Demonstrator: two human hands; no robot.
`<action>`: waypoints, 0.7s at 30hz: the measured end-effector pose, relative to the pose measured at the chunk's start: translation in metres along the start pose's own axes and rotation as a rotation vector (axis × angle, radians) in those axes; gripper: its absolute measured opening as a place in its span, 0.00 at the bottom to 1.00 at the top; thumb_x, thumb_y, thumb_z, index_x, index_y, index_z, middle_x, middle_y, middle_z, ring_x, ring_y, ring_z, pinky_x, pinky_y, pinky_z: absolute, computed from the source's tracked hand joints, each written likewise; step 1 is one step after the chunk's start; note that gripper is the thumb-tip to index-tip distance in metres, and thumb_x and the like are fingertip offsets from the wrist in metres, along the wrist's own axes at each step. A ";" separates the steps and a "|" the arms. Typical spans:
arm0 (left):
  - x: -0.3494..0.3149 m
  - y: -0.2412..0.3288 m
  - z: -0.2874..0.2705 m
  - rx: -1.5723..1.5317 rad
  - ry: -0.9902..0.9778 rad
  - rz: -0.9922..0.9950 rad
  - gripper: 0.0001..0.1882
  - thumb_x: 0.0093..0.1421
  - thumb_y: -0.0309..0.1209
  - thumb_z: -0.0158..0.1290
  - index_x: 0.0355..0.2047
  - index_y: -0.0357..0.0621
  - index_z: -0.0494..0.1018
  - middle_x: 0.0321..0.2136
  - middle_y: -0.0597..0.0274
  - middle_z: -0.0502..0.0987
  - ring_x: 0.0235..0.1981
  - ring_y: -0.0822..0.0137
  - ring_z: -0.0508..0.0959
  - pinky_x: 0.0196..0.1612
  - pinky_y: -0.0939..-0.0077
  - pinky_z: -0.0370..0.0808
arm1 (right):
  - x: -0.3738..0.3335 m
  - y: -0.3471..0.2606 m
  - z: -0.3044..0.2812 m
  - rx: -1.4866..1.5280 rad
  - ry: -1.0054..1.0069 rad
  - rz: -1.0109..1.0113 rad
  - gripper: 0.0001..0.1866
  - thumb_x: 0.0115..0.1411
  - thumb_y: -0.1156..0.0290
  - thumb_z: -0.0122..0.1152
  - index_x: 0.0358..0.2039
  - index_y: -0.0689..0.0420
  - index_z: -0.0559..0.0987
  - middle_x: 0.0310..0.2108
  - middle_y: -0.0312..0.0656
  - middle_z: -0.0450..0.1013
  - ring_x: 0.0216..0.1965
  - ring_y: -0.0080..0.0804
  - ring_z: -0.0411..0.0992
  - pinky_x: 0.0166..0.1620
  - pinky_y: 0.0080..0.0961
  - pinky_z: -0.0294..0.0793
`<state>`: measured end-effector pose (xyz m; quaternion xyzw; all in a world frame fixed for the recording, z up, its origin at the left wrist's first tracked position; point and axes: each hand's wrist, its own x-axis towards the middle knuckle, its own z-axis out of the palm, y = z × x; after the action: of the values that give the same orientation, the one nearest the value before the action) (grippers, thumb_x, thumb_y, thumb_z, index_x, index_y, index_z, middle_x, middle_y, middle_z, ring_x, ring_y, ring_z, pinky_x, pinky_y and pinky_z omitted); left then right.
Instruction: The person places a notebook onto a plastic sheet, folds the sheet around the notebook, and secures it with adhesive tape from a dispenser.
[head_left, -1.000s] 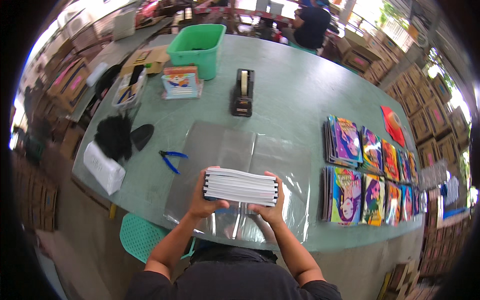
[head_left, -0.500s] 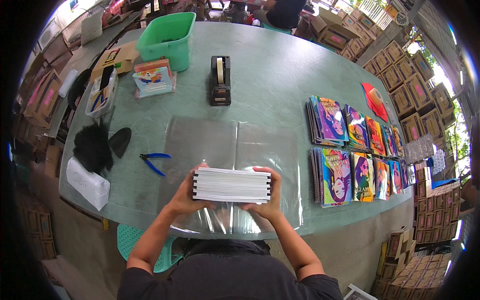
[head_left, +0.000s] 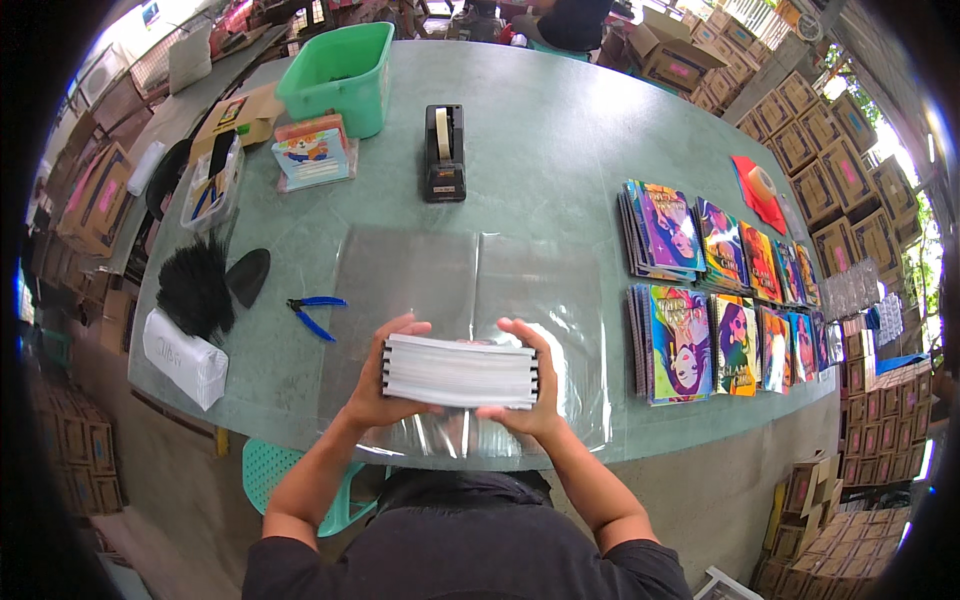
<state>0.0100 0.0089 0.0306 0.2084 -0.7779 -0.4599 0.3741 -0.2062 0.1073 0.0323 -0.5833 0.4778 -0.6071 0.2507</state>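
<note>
White page edges faced up at us from the stack (head_left: pixel 460 372), which lay directly between the two hands, over the near half of a clear plastic sheet (head_left: pixel 400 270) on the green bench (head_left: pixel 560 130). We saw its long axis run left to right across the body, from one palm to the other, roughly square to the pale line (head_left: pixel 477 270) that ran away from us down the sheet.

Neither hand was nearer: the left hand (head_left: pixel 392 375) had hold of the left short end and the right hand (head_left: pixel 525 385) of the right one. Both were partly open, cupped around the stack's width, with the thumbs along its near side and the fingers reaching past the far edge. We could not tell whether those fingertips pressed on it, nor whether its underside touched the plastic.

Dark notched bands showed at both short ends, beside the palms. Beyond the left hand we had the blue-handled pliers (head_left: pixel 318 310), apart from the stack; the colourful spiral-bound books (head_left: pixel 682 345) stood well off to the right, clear of the right hand.
</note>
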 end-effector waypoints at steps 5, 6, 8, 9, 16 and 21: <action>0.006 -0.006 -0.008 -0.091 -0.095 -0.087 0.46 0.34 0.34 0.73 0.52 0.43 0.58 0.46 0.57 0.70 0.49 0.63 0.71 0.50 0.67 0.69 | -0.002 0.010 -0.004 -0.001 0.003 0.033 0.49 0.29 0.59 0.81 0.51 0.58 0.62 0.45 0.44 0.67 0.45 0.32 0.68 0.47 0.29 0.69; 0.005 -0.003 -0.010 -0.020 -0.118 -0.102 0.44 0.35 0.30 0.71 0.52 0.43 0.59 0.44 0.58 0.71 0.45 0.64 0.73 0.49 0.70 0.69 | -0.006 0.014 -0.002 0.037 0.025 0.040 0.50 0.29 0.59 0.81 0.51 0.58 0.61 0.46 0.44 0.66 0.45 0.32 0.68 0.47 0.29 0.69; -0.027 -0.054 0.003 -0.047 -0.131 -0.288 0.41 0.38 0.27 0.68 0.52 0.42 0.59 0.43 0.57 0.72 0.45 0.62 0.73 0.49 0.70 0.69 | -0.012 0.025 0.000 -0.008 0.007 0.132 0.51 0.30 0.61 0.81 0.52 0.60 0.58 0.47 0.45 0.65 0.45 0.34 0.68 0.49 0.31 0.68; -0.038 -0.075 0.010 -0.074 -0.149 -0.377 0.39 0.39 0.25 0.67 0.52 0.41 0.59 0.42 0.57 0.72 0.45 0.61 0.73 0.49 0.70 0.69 | -0.022 0.039 -0.001 -0.096 -0.036 0.159 0.50 0.31 0.63 0.80 0.52 0.60 0.58 0.46 0.45 0.65 0.46 0.35 0.68 0.50 0.31 0.68; -0.031 -0.072 0.010 0.009 -0.071 -0.023 0.36 0.41 0.20 0.60 0.52 0.38 0.59 0.45 0.56 0.68 0.46 0.59 0.70 0.52 0.70 0.67 | -0.027 0.054 -0.009 -0.116 -0.081 0.066 0.43 0.36 0.67 0.76 0.51 0.59 0.60 0.47 0.45 0.64 0.51 0.37 0.65 0.55 0.33 0.64; -0.042 -0.103 0.027 -0.129 -0.089 -0.188 0.31 0.47 0.23 0.57 0.53 0.41 0.59 0.43 0.59 0.68 0.46 0.64 0.70 0.50 0.72 0.67 | -0.052 0.098 -0.003 0.167 -0.048 0.409 0.43 0.42 0.69 0.73 0.57 0.57 0.59 0.52 0.44 0.63 0.53 0.35 0.64 0.57 0.33 0.63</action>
<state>0.0136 0.0010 -0.0837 0.2350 -0.7396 -0.5508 0.3071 -0.2235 0.1116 -0.0776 -0.4658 0.5281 -0.5669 0.4274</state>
